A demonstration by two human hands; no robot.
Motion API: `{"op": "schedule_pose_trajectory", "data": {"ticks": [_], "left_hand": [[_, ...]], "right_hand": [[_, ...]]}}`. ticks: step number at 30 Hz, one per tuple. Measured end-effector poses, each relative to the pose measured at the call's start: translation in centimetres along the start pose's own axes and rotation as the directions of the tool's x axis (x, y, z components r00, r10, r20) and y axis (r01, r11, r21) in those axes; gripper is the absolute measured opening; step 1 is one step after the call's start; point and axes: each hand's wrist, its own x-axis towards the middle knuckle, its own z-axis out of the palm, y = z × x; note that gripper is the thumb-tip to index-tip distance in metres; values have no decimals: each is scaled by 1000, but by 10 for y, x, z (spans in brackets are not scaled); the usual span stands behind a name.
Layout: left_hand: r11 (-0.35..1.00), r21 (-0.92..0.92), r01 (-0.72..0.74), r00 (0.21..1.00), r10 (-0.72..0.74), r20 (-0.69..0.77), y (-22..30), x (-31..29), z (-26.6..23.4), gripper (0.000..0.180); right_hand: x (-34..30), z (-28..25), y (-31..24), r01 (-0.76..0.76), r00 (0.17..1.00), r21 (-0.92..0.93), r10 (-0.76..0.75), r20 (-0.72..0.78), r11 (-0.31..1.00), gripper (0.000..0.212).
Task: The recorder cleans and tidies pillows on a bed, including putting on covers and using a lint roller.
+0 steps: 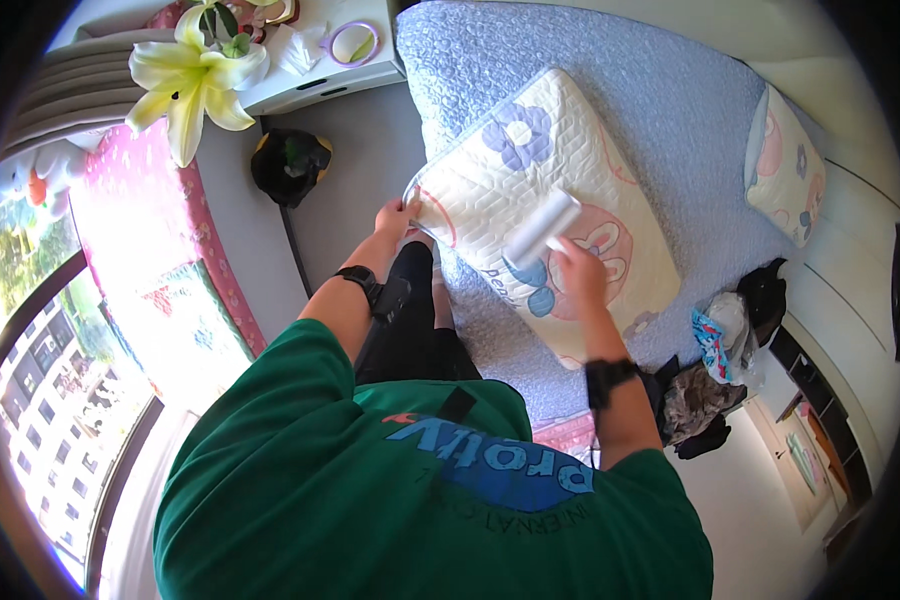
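A cream quilted pillow (530, 190) with flower and rabbit patterns lies across the blue quilted bed cover (460, 70). At its left corner, my left hand (400, 216) is closed on the pillow's edge. My right hand (582, 275) grips the handle of a white lint roller (543, 230). The roller's cylinder lies over the middle of the pillow, beside the rabbit print. It is slightly blurred, and I cannot tell whether it touches the fabric.
Another patterned pillow (788, 165) lies at the bed's far right. Clothes and bags (715, 370) are piled at the right. On the left are a white cabinet (315, 85), a lily (192, 75), a black bag (290, 165) on the floor and a bright window (45, 380).
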Motion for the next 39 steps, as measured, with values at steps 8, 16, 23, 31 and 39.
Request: {"op": "schedule_pose_trajectory", "data": {"ticks": [8, 16, 23, 31, 39], "left_hand": [[999, 46, -7, 999, 4, 51, 2, -8, -7, 23], [964, 244, 108, 990, -81, -116, 16, -17, -1, 26], [894, 448, 17, 998, 14, -66, 4, 14, -19, 29], [826, 553, 109, 994, -85, -70, 32, -5, 2, 30], [782, 615, 101, 994, -57, -91, 30, -5, 1, 30]], "right_hand": [[147, 79, -143, 169, 985, -107, -171, -6, 980, 21], [53, 1, -16, 120, 990, -9, -120, -72, 993, 27], [53, -1, 20, -146, 977, 46, 151, -148, 988, 28], [236, -17, -56, -31, 937, 51, 47, -345, 998, 25], [53, -7, 97, -98, 927, 129, 138, -349, 987, 26]]}}
